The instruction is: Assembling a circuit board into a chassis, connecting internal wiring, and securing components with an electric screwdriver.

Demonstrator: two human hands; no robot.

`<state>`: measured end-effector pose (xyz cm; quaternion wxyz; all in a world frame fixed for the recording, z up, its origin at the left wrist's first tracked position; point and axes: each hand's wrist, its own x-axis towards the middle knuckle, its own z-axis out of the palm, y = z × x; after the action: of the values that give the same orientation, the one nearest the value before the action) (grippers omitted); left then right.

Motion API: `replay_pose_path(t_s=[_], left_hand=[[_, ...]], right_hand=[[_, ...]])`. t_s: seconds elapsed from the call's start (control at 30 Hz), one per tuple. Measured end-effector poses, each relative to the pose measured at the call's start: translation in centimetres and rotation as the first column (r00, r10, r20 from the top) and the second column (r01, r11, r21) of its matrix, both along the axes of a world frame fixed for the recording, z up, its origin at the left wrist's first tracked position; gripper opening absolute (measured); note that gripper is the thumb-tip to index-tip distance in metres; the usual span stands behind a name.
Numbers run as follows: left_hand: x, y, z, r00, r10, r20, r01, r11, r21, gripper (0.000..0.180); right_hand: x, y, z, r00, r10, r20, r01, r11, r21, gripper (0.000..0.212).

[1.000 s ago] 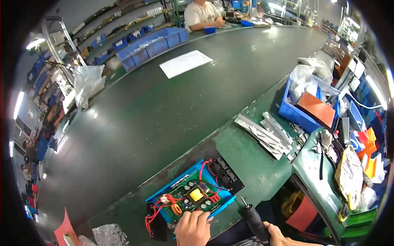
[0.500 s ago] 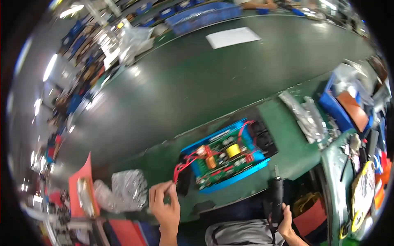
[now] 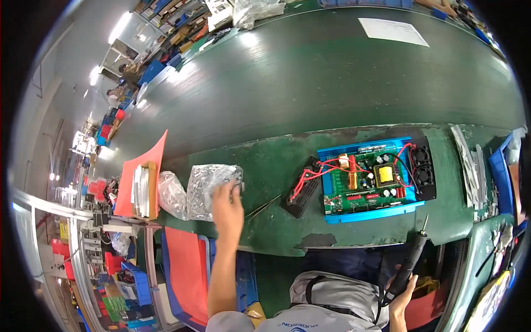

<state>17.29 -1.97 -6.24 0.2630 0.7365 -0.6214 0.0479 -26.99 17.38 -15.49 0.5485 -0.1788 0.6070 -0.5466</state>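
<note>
Your left hand [image 3: 228, 207] has moved left in the last half second, from the red wires [image 3: 302, 181] to the silvery clear bag [image 3: 203, 185]. Fingers bent at the bag's right side, blurred; can't tell if they pinch anything. Bag contents: shiny jumble, too small to identify. Your right hand [image 3: 406, 293] is wrapped round a black electric screwdriver [image 3: 412, 257], same as before, bit pointing far and slightly right.

Blue housing [image 3: 381, 213] sits on the green bench [image 3: 265, 166], right of centre, top open. Inside: green circuit board [image 3: 338, 188] with a yellow-wrapped transformer [image 3: 385, 175]. Black fan plate [image 3: 426, 191] at its right end. Red wires run from the board to a black vented panel [image 3: 303, 202] just left. Tweezers [image 3: 264, 207] lie between panel and silvery bag.

Second clear bag [image 3: 172, 195] is at the silvery one's left; contents unclear. Left of that, a salmon sheet [image 3: 126, 185] beside a stack of white pieces [image 3: 145, 191]. Near left, below bench level, a blue bin [image 3: 169, 293] holds a red sheet [image 3: 188, 265]. Your view has swung left too: housing shows farther right than before.
</note>
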Motion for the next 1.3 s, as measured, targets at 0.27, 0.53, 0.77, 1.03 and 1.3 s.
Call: replay_pose_path(t_s=[0.27,0.53,0.77,1.03,1.3], left_hand=[[13.2,-2.5,-5.7,0.836,-0.31,0.453,0.345,0.938,0.006,0.019],[-1.0,-2.9,3.1,0.977,-0.058,0.205,0.022,0.985,0.173,0.03],[-6.3,-2.3,6.2,0.924,-0.152,-0.351,0.197,0.976,0.096,0.03],[-15.3,-3.7,7.6,0.711,-0.42,-0.563,0.607,0.772,0.19,0.025],[-20.2,-4.5,6.1,0.557,-0.462,-0.69,0.741,0.652,0.162,0.008]], right_hand=[[-0.6,-1.3,2.1,0.967,0.247,-0.062,-0.235,0.959,0.16,0.051],[-1.0,-0.5,2.8,0.973,0.226,-0.05,-0.225,0.974,0.026,0.053],[-0.6,-1.2,2.3,0.963,0.261,-0.066,-0.262,0.965,-0.002,0.057],[-1.2,-0.5,2.2,0.954,0.287,-0.085,-0.288,0.958,0.001,0.054],[0.4,-0.1,3.9,0.925,0.315,-0.213,-0.322,0.947,0.001,0.058]])
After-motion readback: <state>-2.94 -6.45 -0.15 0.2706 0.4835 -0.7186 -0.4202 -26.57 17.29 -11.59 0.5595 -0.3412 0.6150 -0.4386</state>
